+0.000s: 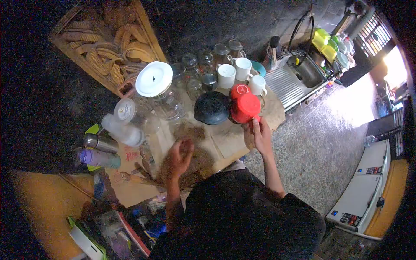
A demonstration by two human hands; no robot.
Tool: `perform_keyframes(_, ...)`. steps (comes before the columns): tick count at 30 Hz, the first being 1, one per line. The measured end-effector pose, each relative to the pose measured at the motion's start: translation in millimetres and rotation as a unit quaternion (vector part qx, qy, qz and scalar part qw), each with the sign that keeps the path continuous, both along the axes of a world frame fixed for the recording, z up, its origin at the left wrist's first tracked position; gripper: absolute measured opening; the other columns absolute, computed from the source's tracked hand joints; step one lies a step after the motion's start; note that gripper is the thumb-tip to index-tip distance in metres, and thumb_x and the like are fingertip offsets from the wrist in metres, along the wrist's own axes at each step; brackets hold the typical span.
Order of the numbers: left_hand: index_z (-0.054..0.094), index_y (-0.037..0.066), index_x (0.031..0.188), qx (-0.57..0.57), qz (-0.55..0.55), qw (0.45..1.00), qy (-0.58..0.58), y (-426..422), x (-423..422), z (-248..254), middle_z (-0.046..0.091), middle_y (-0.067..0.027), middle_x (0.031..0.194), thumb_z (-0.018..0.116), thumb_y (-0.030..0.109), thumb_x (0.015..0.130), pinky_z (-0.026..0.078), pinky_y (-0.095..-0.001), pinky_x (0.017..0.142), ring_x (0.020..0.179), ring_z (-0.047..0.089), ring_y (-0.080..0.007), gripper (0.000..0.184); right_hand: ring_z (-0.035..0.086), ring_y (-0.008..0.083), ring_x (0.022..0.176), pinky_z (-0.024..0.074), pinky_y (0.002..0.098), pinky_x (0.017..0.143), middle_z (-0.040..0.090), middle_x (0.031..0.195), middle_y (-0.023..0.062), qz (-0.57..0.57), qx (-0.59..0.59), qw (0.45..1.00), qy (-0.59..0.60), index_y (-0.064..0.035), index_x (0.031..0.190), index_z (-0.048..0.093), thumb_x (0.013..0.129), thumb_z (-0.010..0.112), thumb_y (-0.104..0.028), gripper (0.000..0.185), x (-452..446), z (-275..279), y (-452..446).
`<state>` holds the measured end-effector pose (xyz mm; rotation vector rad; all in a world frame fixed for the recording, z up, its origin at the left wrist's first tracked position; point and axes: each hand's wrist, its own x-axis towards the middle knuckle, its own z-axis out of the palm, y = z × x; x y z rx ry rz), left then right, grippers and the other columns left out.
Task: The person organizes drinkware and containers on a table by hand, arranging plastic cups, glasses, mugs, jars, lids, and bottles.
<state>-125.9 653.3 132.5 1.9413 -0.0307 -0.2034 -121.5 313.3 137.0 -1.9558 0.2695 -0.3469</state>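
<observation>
My right hand (261,132) is closed on the handle of a red mug (248,106), which is upside down at the right part of the cardboard-covered table (225,145). Just behind it sits another red cup (239,90), and a dark bowl (211,108) lies upside down to its left. My left hand (182,152) hovers over the near part of the table with fingers curled a little and apart, holding nothing. White mugs (226,76) stand behind the dark bowl.
Several glass jars line the back. A glass dispenser with a white lid (154,79), plastic containers (123,129) and bottles (99,158) are at the left. A metal sink (308,71) and a dish rack (331,47) are at the back right.
</observation>
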Motion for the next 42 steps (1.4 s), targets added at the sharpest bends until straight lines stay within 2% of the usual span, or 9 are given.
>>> perform_keyframes(2, 0.059, 0.001, 0.133, 0.153, -0.038, 0.961, -0.225, -19.7, 15.4, -23.3, 0.063, -0.0212, 0.133, 0.079, 0.032, 0.091, 0.045, -0.0477, 0.109, 0.123, 0.06, -0.0362, 0.056, 0.06, 0.0195, 0.086, 0.0492, 0.0377, 0.08, 0.065, 0.088, 0.0132, 0.015, -0.01, 0.999, 0.044, 0.0003, 0.105, 0.059, 0.111, 0.052, -0.035, 0.036, 1.8, -10.7, -12.1)
perform_keyframes(6, 0.048, 0.004, 0.147, 0.19, -0.066, 0.915, -0.351, -78.5, 65.0, -21.4, 0.037, -0.0258, 0.16, 0.086, 0.036, 0.079, 0.032, -0.0611, 0.117, 0.142, 0.038, -0.0503, 0.084, 0.06, 0.0184, 0.09, 0.0492, 0.0368, 0.083, 0.066, 0.096, 0.015, 0.003, 0.038, 0.999, 0.023, 0.0008, 0.11, 0.061, 0.111, 0.051, -0.033, 0.035, -3.0, -14.0, -13.8)
perform_keyframes(12, 0.037, 0.005, 0.156, 0.367, 0.014, 0.895, -0.252, -141.6, 102.7, -17.3, 0.031, -0.0411, 0.154, 0.088, 0.064, 0.066, 0.03, -0.068, 0.115, 0.14, 0.034, -0.0606, 0.119, 0.062, 0.018, 0.088, 0.0507, 0.0358, 0.081, 0.071, 0.099, 0.0075, 0.017, 0.044, 0.999, 0.008, 0.0011, 0.113, 0.062, 0.111, 0.052, -0.03, 0.033, -19.3, -9.3, -13.8)
perform_keyframes(15, 0.044, 0.007, 0.148, 0.328, 0.051, 0.916, -0.228, -150.0, 110.4, -9.5, 0.031, -0.0439, 0.153, 0.093, 0.052, 0.061, 0.023, -0.0649, 0.119, 0.138, 0.036, -0.0562, 0.109, 0.062, 0.0175, 0.083, 0.0508, 0.0356, 0.078, 0.069, 0.091, 0.0052, 0.008, 0.045, 0.998, 0.044, 0.0008, 0.108, 0.062, 0.111, 0.052, -0.029, 0.032, -28.6, 20.0, -6.3)
perform_keyframes(18, 0.044, 0.009, 0.147, 0.337, 0.014, 0.931, -0.139, -146.2, 109.0, 1.6, 0.032, -0.0416, 0.152, 0.094, 0.052, 0.059, 0.027, -0.0651, 0.116, 0.137, 0.036, -0.0561, 0.11, 0.061, 0.0169, 0.08, 0.0505, 0.0359, 0.076, 0.067, 0.086, 0.0057, 0.007, 0.065, 0.997, 0.046, -0.0002, 0.104, 0.061, 0.111, 0.053, -0.03, 0.031, -31.4, 16.5, -4.5)
perform_keyframes(23, 0.043, 0.009, 0.146, 0.314, 0.019, 0.916, -0.249, -104.6, 59.4, -8.1, 0.031, -0.0392, 0.153, 0.096, 0.052, 0.054, 0.031, -0.069, 0.112, 0.138, 0.035, -0.0565, 0.114, 0.06, 0.0164, 0.083, 0.0506, 0.0348, 0.079, 0.067, 0.088, 0.0094, 0.022, 0.026, 0.999, 0.036, -0.0004, 0.106, 0.061, 0.11, 0.054, -0.032, 0.032, -21.5, -1.7, -2.1)
perform_keyframes(34, 0.046, 0.005, 0.146, 0.313, 0.101, 0.906, -0.267, -85.1, 21.5, -19.1, 0.028, -0.0396, 0.158, 0.092, 0.06, 0.058, 0.027, -0.0744, 0.112, 0.143, 0.032, -0.0599, 0.113, 0.067, 0.0345, 0.092, 0.0504, 0.0445, 0.085, 0.069, 0.099, 0.0227, 0.055, -0.005, 0.997, -0.055, 0.0009, 0.114, 0.062, 0.109, 0.054, -0.03, 0.033, 71.9, -9.6, 45.4)
perform_keyframes(40, 0.042, 0.007, 0.151, 0.258, 0.102, 0.913, -0.299, -69.7, 12.8, -17.7, 0.036, -0.0353, 0.153, 0.089, 0.064, 0.062, 0.037, -0.0696, 0.108, 0.137, 0.04, -0.0581, 0.115, 0.065, 0.0419, 0.098, 0.0503, 0.0466, 0.087, 0.068, 0.104, 0.0284, 0.078, -0.099, 0.992, -0.028, 0.0021, 0.115, 0.064, 0.106, 0.058, -0.031, 0.035, 91.2, -31.7, 52.4)
perform_keyframes(42, 0.04, 0.009, 0.152, 0.309, 0.108, 0.934, -0.142, -66.4, 1.4, 5.8, 0.041, -0.0333, 0.149, 0.089, 0.059, 0.065, 0.041, -0.0672, 0.104, 0.134, 0.044, -0.0545, 0.112, 0.064, 0.0386, 0.097, 0.0509, 0.0454, 0.087, 0.067, 0.102, 0.0246, 0.072, -0.04, 0.997, -0.005, 0.0006, 0.116, 0.063, 0.102, 0.064, -0.024, 0.029, 89.0, -38.1, 54.6)
